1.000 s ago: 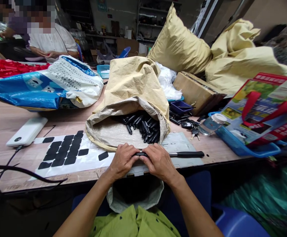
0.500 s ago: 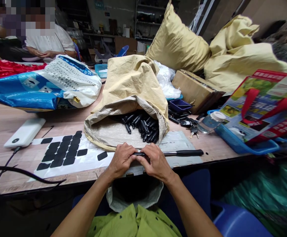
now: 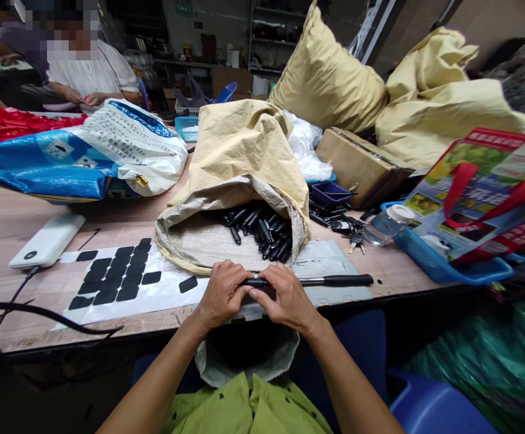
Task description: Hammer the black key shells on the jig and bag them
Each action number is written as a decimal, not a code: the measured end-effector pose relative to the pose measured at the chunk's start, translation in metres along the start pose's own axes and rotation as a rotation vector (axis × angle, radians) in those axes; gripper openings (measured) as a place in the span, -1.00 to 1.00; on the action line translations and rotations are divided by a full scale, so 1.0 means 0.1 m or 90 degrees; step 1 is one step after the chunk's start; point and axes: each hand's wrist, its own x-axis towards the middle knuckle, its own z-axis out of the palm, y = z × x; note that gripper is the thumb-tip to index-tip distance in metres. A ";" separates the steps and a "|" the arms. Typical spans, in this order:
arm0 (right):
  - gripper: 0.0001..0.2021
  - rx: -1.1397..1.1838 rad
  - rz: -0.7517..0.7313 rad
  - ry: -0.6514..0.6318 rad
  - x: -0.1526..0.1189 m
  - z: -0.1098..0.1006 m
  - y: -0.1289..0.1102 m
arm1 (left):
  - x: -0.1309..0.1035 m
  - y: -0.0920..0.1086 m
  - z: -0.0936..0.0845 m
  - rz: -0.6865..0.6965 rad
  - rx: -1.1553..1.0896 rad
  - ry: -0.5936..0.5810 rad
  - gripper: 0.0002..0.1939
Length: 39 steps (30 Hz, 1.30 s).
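At the table's front edge my left hand (image 3: 224, 293) and my right hand (image 3: 284, 295) meet, fingers closed on the two ends of a small black tube-like piece (image 3: 255, 282). Fingers cover most of it, so its exact kind is unclear. A metal rod with a black grip (image 3: 347, 280) lies to the right, its near end hidden behind my right hand. Just beyond my hands, a beige woven sack (image 3: 239, 141) gapes toward me, with several black tapered pieces (image 3: 262, 232) inside. Below my hands, over my lap, an opened grey bag (image 3: 212, 364) shows its rim.
A sheet of black stickers (image 3: 113, 271) and a white power bank (image 3: 47, 241) with a cable lie left. Keys (image 3: 356, 240), a clear jar (image 3: 389, 224) and a blue tray (image 3: 447, 265) are right. A co-worker in a white top (image 3: 93, 72) sits at the far left.
My hands keep the same grip on the black piece with hardly any movement. The view shifts slightly. At the far left, the co-workers' hands and an arm have moved.
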 end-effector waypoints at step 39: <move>-0.80 0.055 0.037 0.048 0.00 0.02 -0.02 | -0.01 0.02 -0.05 -0.042 -0.036 0.036 -0.80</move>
